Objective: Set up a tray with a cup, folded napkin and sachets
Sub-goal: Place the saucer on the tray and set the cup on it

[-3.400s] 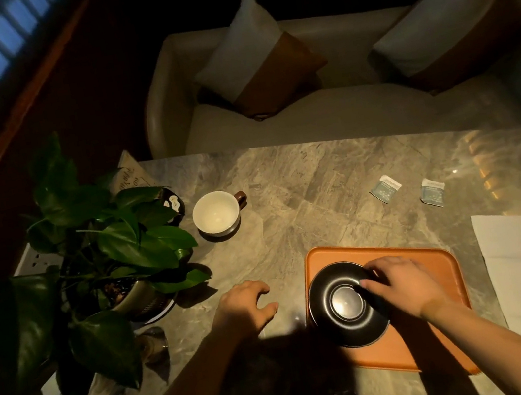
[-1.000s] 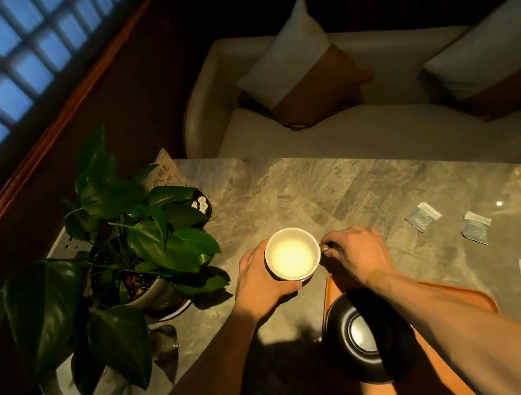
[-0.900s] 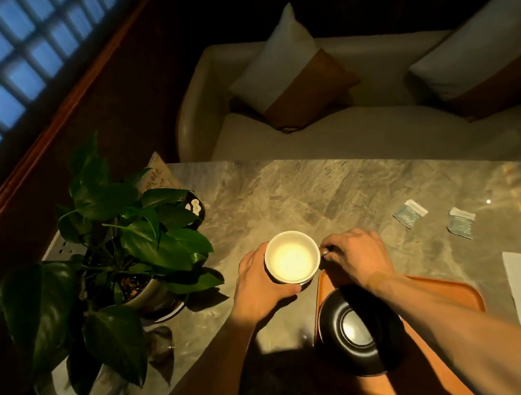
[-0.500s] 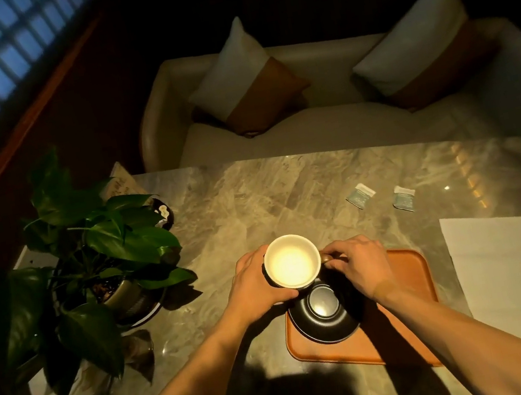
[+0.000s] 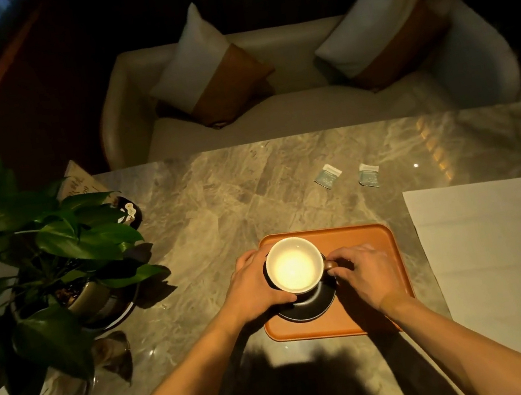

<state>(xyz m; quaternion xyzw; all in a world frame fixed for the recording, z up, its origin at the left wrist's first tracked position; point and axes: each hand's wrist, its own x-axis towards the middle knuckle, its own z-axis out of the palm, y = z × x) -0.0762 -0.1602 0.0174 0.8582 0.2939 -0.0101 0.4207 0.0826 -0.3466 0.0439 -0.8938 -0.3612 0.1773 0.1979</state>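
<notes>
A white cup [image 5: 294, 265] with a brown handle sits over the black saucer [image 5: 309, 307], which rests on the left part of the orange tray [image 5: 369, 237]. My left hand [image 5: 253, 285] wraps the cup's left side. My right hand [image 5: 367, 270] pinches the handle on the right. Whether the cup touches the saucer I cannot tell. Two small sachets [image 5: 328, 176] [image 5: 368, 174] lie on the marble table [image 5: 206, 213] beyond the tray. A large unfolded white napkin [image 5: 512, 250] lies flat to the right of the tray.
A leafy potted plant [image 5: 50, 255] stands at the table's left, with a small dark dish [image 5: 129, 211] and a card behind it. A cream sofa [image 5: 300, 113] with two cushions faces the table's far edge.
Both hands carried the cup from the table's left side rightward and toward me, bringing it over the saucer on the tray. The camera view swung to the right.
</notes>
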